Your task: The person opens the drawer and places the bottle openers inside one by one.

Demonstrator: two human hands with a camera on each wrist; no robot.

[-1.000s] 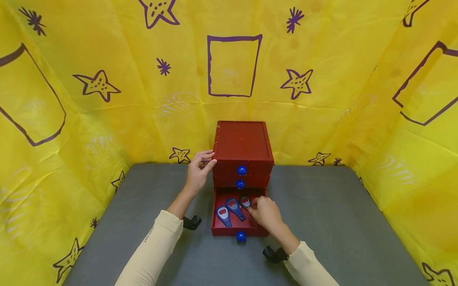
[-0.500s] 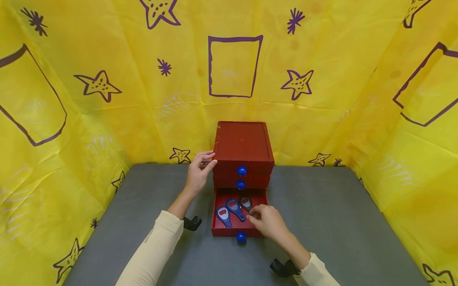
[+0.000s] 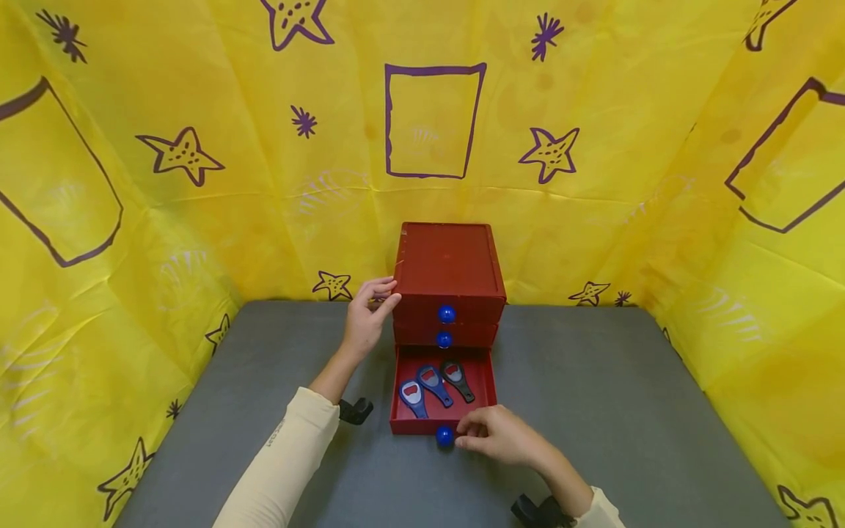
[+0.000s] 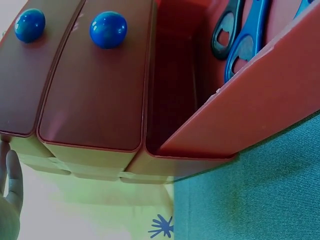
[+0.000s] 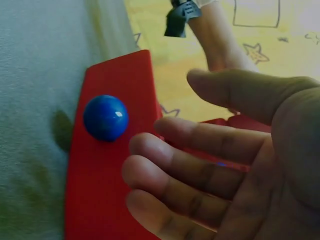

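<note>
A red chest of drawers [image 3: 449,260] has its bottom drawer [image 3: 405,425] pulled out. Inside lie a light-faced blue bottle opener [image 3: 413,397], a second blue bottle opener [image 3: 436,386] and a black bottle opener [image 3: 458,381], side by side. My left hand [image 3: 367,317] touches the chest's left side near the top, fingers fairly straight. Beside the blue knob [image 3: 445,437] of the open drawer is my right hand [image 3: 500,435], holding nothing. In the right wrist view its fingers [image 5: 150,175] are loosely bent and apart from the knob.
Two upper drawers are closed, with an upper blue knob [image 3: 447,314] and a middle blue knob [image 3: 444,339]. The chest stands on a grey table [image 3: 594,396], close to a yellow cloth backdrop [image 3: 594,88] with purple drawings.
My right hand has let go of the black bottle opener, leaving it in the drawer. It has moved back towards the drawer's front knob. My left hand has stayed put.
</note>
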